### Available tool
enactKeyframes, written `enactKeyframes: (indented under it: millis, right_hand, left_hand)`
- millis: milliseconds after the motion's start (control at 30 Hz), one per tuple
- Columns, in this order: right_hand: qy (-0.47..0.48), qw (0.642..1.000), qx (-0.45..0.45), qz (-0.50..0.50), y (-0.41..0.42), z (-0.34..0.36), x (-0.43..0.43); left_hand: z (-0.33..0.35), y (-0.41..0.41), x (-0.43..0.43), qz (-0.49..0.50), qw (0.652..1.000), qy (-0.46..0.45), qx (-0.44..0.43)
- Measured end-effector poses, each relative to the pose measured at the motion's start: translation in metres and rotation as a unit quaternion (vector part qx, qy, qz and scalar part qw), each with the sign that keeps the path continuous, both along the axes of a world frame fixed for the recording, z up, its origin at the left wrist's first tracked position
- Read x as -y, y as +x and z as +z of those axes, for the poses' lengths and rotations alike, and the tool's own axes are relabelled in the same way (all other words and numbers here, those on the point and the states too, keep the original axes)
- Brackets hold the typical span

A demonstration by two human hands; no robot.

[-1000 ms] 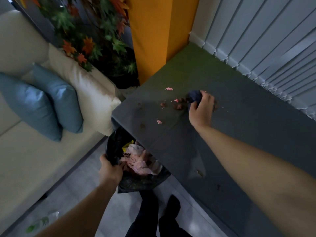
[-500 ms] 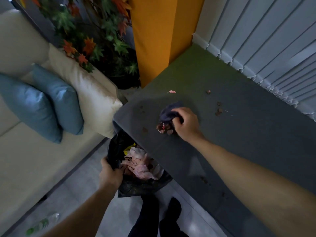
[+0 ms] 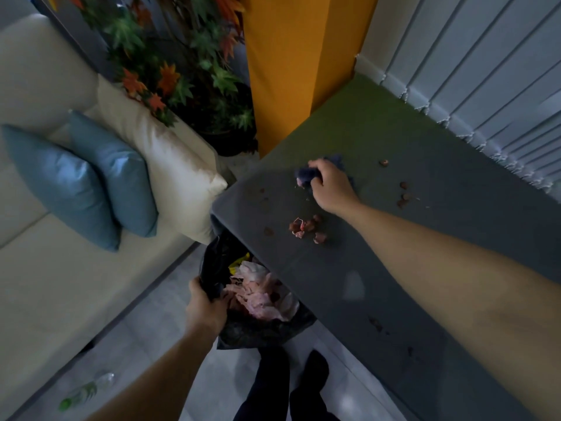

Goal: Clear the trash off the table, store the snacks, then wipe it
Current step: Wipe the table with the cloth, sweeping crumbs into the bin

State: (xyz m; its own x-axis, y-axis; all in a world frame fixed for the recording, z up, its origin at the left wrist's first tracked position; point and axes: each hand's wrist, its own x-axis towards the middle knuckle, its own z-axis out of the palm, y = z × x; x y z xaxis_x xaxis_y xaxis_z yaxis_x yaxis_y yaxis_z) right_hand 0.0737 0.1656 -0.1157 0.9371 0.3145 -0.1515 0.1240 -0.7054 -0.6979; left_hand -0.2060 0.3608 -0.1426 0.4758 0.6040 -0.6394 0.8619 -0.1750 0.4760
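- The fingers (image 3: 318,169) of the right hand (image 3: 332,186) are curled tightly round a dark cloth (image 3: 304,175), which is pressed as a small wad on the table (image 3: 455,183) near its far left corner. With so little cloth on the surface, bits could be smeared or passed over instead of being collected.
- The pile of crumbs (image 3: 306,229) lies apart from the cloth, between the right hand and the table edge above the bag (image 3: 264,332). If it is swept too fast or a little off line, pieces could be thrown past the bag onto the floor.
- The rim of the bag is gripped by the left hand (image 3: 206,308), just below the table edge. Only one side is held, so the mouth could sag shut.
- The bag already holds much crumpled paper (image 3: 261,294). Falling crumbs could bounce off it and out.
- More scraps (image 3: 403,196) are seen further right, well apart from the pile, and dark spots (image 3: 375,323) near the front edge. These could be forgotten, or dragged by the right forearm, which crosses above that side.
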Motion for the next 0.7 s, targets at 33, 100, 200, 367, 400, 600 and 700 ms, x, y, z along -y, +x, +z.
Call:
enactKeyframes:
  millis: [33,100,200,367,400,600,700]
  right_hand:
    - [0.006,1.0,0.007,0.028,-0.008,0.001,0.004]
    - [0.026,0.998,0.027,0.055,-0.023,0.003,0.014]
    - [0.073,0.994,0.074,-0.03,-0.026,0.001,0.022]
    - [-0.007,0.994,0.077,-0.076,-0.024,-0.01,0.013]
    - [-0.042,0.994,0.079,-0.067,-0.029,-0.012,0.009]
    - [0.005,0.993,0.07,0.099,-0.056,-0.008,0.014]
    - [-0.001,0.991,0.115,0.069,-0.055,-0.008,0.025]
  left_hand:
    - [0.0,0.0,0.0,0.001,1.0,-0.001,-0.002]
    - [-0.001,-0.001,0.002,0.004,1.0,-0.002,-0.002]
    - [-0.002,-0.002,0.004,0.006,1.0,-0.002,0.001]
    - [-0.004,-0.001,0.003,0.006,1.0,-0.002,0.002]
    - [-0.004,-0.002,0.003,0.006,1.0,-0.002,0.001]
    - [-0.005,-0.003,0.004,-0.001,1.0,-0.009,0.0]
    - [-0.003,-0.003,0.007,0.0,1.0,-0.013,0.008]
